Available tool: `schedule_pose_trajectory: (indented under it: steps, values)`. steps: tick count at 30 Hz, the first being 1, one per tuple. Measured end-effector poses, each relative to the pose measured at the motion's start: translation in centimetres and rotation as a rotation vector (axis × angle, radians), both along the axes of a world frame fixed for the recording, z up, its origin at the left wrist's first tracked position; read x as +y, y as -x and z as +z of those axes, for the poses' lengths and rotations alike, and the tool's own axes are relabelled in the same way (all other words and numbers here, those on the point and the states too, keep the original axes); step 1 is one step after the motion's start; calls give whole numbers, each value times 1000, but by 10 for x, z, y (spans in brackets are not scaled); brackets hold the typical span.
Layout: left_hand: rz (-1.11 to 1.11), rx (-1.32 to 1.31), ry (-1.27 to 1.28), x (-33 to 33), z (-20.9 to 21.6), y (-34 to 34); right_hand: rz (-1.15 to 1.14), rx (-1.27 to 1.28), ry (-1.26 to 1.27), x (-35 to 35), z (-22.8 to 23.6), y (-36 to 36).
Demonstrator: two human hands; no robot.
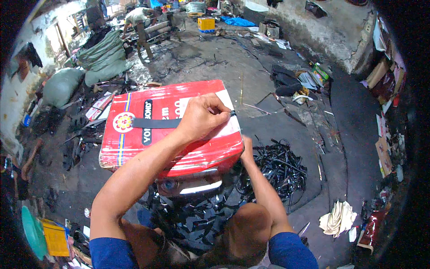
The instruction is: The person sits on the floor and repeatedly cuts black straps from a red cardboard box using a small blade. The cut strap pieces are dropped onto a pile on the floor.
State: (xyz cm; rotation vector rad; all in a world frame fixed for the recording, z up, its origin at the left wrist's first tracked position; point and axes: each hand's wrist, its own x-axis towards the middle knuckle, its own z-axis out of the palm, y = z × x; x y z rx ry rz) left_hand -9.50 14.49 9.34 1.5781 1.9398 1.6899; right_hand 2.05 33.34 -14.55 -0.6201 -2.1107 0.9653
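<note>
A red carton (174, 154) with a flower emblem and a white patch sits in front of my knees. Across its top lies a flat black strip (154, 123), which passes under my left hand (204, 117). The left fingers are closed in a pinch at the carton's right edge, where a dark end of strip shows at the fingertips. Low against the carton's right side is my right hand (247, 150); its fingers are mostly hidden by the carton. Beneath the carton a shiny, pale-edged object (192, 186) shows in part.
Tangled black strips (280, 168) heap up on the right, and flat black scraps (192, 224) lie between my legs. A crumpled cream cloth (338, 219) is at lower right. Green sacks (103, 58), a bending person (141, 22) and a yellow crate (206, 24) are farther off.
</note>
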Motion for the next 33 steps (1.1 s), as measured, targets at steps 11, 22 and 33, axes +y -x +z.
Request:
schedule_pose_trajectory:
  steps: [11,22,33]
  values:
    - [-35,73,7,5,1,0,-207,-616,112,-6,-228,-79]
    - [-130,427,-55,-19,1,11,-212,-770,-101,-5,-163,-94]
    - [-117,695,70,-15,6,14,-892,-933,-61,119,-73,-224]
